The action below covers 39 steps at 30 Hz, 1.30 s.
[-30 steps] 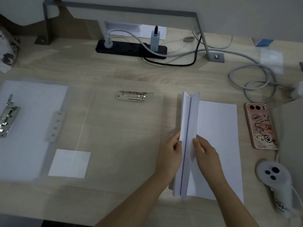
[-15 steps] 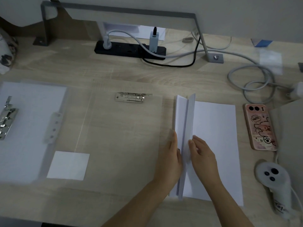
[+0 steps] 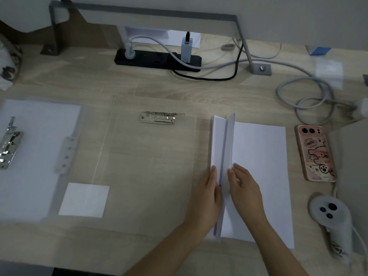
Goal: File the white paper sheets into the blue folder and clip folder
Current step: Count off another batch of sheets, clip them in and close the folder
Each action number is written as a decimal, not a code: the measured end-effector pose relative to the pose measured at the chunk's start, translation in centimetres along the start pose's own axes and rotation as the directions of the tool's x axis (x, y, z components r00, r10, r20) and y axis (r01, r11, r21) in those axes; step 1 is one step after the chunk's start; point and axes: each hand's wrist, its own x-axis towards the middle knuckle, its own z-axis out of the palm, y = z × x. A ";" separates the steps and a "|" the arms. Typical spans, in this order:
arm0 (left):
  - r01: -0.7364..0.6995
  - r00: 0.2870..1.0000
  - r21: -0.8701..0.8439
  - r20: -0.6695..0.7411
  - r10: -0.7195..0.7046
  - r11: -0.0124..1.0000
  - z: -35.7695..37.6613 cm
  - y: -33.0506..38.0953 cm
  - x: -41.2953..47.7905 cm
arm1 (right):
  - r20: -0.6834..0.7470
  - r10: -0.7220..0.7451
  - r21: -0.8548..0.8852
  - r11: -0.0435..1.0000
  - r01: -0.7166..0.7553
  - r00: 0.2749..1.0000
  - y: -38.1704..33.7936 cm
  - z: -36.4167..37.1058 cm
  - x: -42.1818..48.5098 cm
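A stack of white paper sheets (image 3: 262,166) lies flat on the desk at the right. Along its left edge some sheets (image 3: 222,144) stand up in a narrow V. My left hand (image 3: 207,196) lies with straight fingers against the V's left flap. My right hand (image 3: 246,190) rests its fingers on the right flap. A clear clip folder (image 3: 151,172) lies open in the middle, its metal clip (image 3: 162,117) at the top edge. A pale bluish folder (image 3: 39,156) with a lever clip (image 3: 8,144) lies at the far left.
A small white paper square (image 3: 84,200) lies at the front left. A phone (image 3: 315,154) and a grey controller (image 3: 330,222) lie right of the sheets. A black power strip (image 3: 157,59), cables (image 3: 306,96) and a metal stand leg (image 3: 260,68) line the back.
The raised sheets have leaned a little left and spread wider. My left hand has flattened against the left flap, and both hands have shifted slightly left.
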 end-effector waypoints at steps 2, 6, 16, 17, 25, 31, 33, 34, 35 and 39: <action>0.014 0.999 -0.024 -0.030 -0.014 1.000 0.0 -0.1 -0.2 | -0.002 0.000 0.003 1.000 0.000 1.000 0.0 0.0 0.0; -0.010 1.000 -0.036 -0.002 0.010 0.999 -0.1 0.0 -0.1 | -0.001 0.006 0.003 1.000 -0.006 1.000 -0.1 -0.1 0.0; -0.009 0.997 0.004 0.077 0.008 1.000 0.2 -0.3 -0.4 | 0.006 -0.005 0.019 1.000 0.005 1.000 0.0 -0.1 -0.1; -0.002 0.997 0.014 0.082 0.001 1.000 0.3 -0.4 -0.3 | 0.007 -0.005 0.019 1.000 0.005 1.000 -0.1 -0.1 -0.1; 0.114 0.993 -0.295 -0.002 -0.120 0.949 0.3 -0.4 -0.3 | 0.015 0.003 0.035 0.999 -0.004 1.000 -0.3 -0.3 -0.2; 0.225 0.971 -0.551 0.058 -0.232 0.804 -1.3 -0.3 1.1 | 0.006 -0.006 0.084 0.996 0.006 1.000 -0.4 -0.3 0.0; 0.230 0.973 -0.546 0.106 -0.206 0.806 -1.1 0.1 1.4 | 0.007 -0.053 0.098 0.994 0.052 0.999 -0.5 -0.5 0.0; 0.220 0.975 -0.534 0.115 -0.188 0.816 -0.9 0.3 1.5 | -0.004 -0.094 0.089 0.992 0.094 0.996 -0.5 -0.6 -0.1; 0.195 0.981 -0.526 0.107 -0.163 0.828 -0.7 0.5 1.6 | -0.016 -0.135 0.080 0.987 0.136 0.991 -0.4 -0.7 -0.1; 0.156 0.988 -0.535 0.094 -0.126 0.830 0.3 1.4 1.6 | 0.014 -0.125 0.217 0.969 0.119 0.992 -0.6 -1.0 -0.4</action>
